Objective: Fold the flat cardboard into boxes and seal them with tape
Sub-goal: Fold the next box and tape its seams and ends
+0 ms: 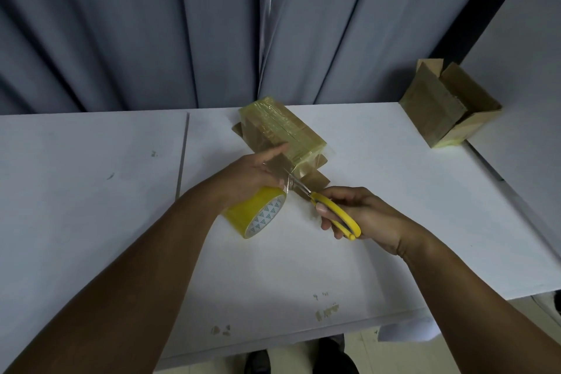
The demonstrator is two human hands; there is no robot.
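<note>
**Fig. 1. Head view, tape-cutting stage.** From my remote station I read the right fingers [337,233] and thumb as curled round the yellow handles of the scissors [335,215]. The right hand [364,215] grips them, with the blades aimed toward 10 o'clock. The blade tips meet a strip of tape [280,165] stretched between roll and box; I cannot tell whether the blades are parted.

The left hand [249,174] holds the yellow tape roll [258,214] from above with its lower fingers curled on the roll. Its index finger [274,151] is straight, pointing toward 1 o'clock at the near side of the taped box [282,130].

That box, the task's piece, lies on the white table [91,191] at 12 o'clock from the hands. It is wrapped in glossy tape, and brown flaps show at its near end.

At 2 o'clock, well apart at the table's far right corner, an open cardboard box [449,106] stands with its flaps up. Scraps of tape residue [326,311] mark the table edge at 6 o'clock. A grey pleated curtain [151,24] hangs behind the table.
</note>
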